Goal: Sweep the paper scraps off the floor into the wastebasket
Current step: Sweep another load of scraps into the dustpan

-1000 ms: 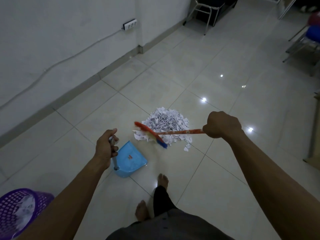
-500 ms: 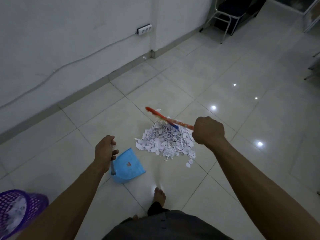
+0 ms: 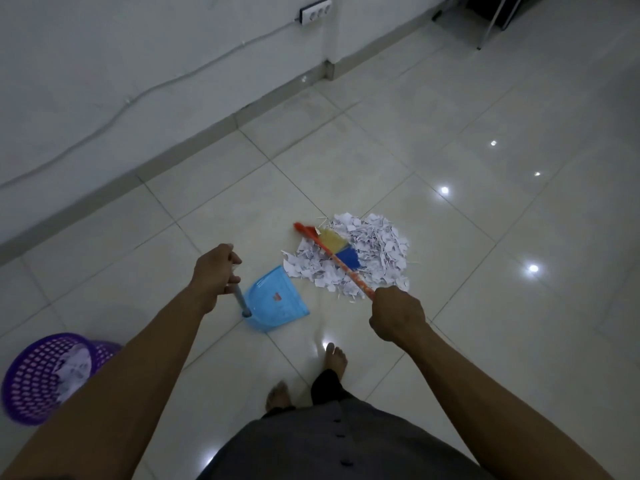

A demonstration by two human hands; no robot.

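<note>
The broom (image 3: 341, 263) has dropped from behind the paper scraps (image 3: 377, 249) onto the heap, which lies mid-floor against the dustpan (image 3: 277, 299) lip; right hand (image 3: 396, 317) fingers clamp its handle, left hand (image 3: 216, 271) fingers the dustpan's; loading step in hand, next calling for a short draw into the pan.

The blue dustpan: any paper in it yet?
Empty: the dustpan shows only bare blue plastic and a red label; the paper scraps lie heaped just beyond its lip.
</note>
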